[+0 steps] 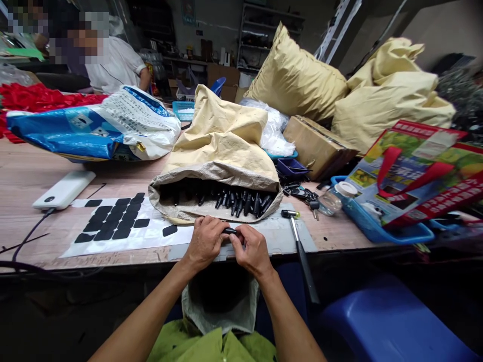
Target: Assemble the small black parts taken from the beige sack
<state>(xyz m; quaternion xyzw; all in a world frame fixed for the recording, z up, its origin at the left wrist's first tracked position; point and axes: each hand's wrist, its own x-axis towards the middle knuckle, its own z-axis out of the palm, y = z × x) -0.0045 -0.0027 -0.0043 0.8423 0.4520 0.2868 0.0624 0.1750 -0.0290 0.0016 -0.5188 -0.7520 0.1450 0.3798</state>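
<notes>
Between my fingertips, at the table's front edge, is a small black tube-shaped piece (230,231); its exact kind does not show. My left hand (205,242) pinches its left end, and my right hand (252,249) grips the other end. Just beyond them a beige woven sack (226,151) lies on its side with its mouth towards me. Many similar black pieces (241,201) fill the opening. Below my hands, at my lap, another sack (190,311) gapes open with a dark inside. A hammer (298,244) lies right of my hands, its handle overhanging the edge.
Black rounded patches (113,218) lie on a white sheet at left, near a white power bank (65,190). Rightward are a clear jar (332,198), a blue basket (381,221) and a printed bag (411,171). Full sacks (298,75) stand behind. Another person (116,63) sits far left.
</notes>
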